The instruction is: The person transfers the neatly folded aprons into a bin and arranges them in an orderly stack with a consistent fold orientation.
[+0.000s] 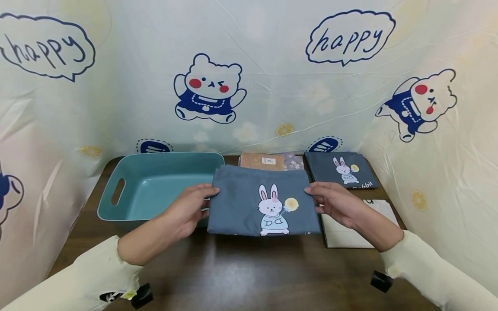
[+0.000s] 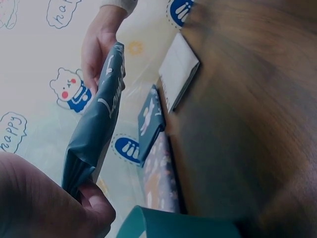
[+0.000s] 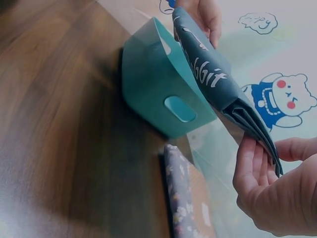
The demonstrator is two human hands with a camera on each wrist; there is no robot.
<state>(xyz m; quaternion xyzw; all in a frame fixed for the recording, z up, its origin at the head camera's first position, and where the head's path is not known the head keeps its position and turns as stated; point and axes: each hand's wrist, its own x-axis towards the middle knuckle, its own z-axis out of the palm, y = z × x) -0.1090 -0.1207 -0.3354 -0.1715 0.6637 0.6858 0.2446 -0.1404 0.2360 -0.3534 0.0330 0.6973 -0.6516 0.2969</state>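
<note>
left grip + right grip: pinching 1 folded rabbit-print cloth | bench: 1 teal tub, 3 other folded cloths

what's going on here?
A person holds a folded grey-blue rabbit-print cloth up off the table, the left hand gripping one end and the right hand the other. A teal tub stands at the left. Beyond the held cloth lies a folded patterned piece; at the right are a second rabbit-print cloth and, nearer, a cream folded piece, partly hidden by the right arm. The held cloth isn't in the tub.
</note>
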